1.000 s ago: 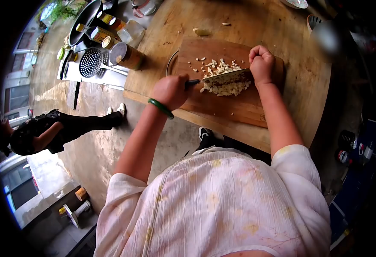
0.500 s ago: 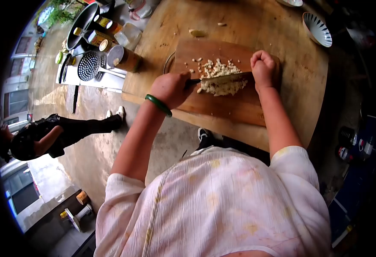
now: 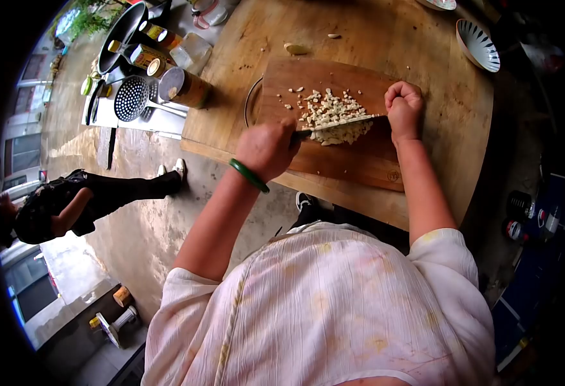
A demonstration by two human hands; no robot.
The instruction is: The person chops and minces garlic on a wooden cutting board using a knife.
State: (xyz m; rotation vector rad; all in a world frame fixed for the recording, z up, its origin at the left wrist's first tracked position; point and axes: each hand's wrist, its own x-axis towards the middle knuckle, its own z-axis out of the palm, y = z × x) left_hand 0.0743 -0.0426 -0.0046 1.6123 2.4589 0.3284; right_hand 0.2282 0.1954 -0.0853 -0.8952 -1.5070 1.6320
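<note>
My left hand (image 3: 266, 148), with a green bangle on the wrist, is wrapped round the dark handle of a knife (image 3: 343, 123). The blade lies across a heap of finely chopped pale pieces (image 3: 327, 106) that look like garlic. Its far end reaches the side of my right hand (image 3: 405, 109), a closed fist at the board's right side. Whether those fingers grip the blade's end is hidden. Beneath it all is a wooden cutting board (image 3: 359, 168), with a few loose bits scattered round the heap.
The board rests on a wooden table (image 3: 244, 38). Two larger pale pieces (image 3: 296, 49) lie behind it. Left are a jar (image 3: 186, 89), a skimmer (image 3: 131, 98), bottles (image 3: 142, 56) and a pan (image 3: 120, 38). A striped bowl (image 3: 477, 45) stands right. Another person (image 3: 89, 199) is at the left.
The handle end of the knife has come nearer to me and right with my left hand, so the blade slants more. My right fist has shifted slightly right and nearer to me.
</note>
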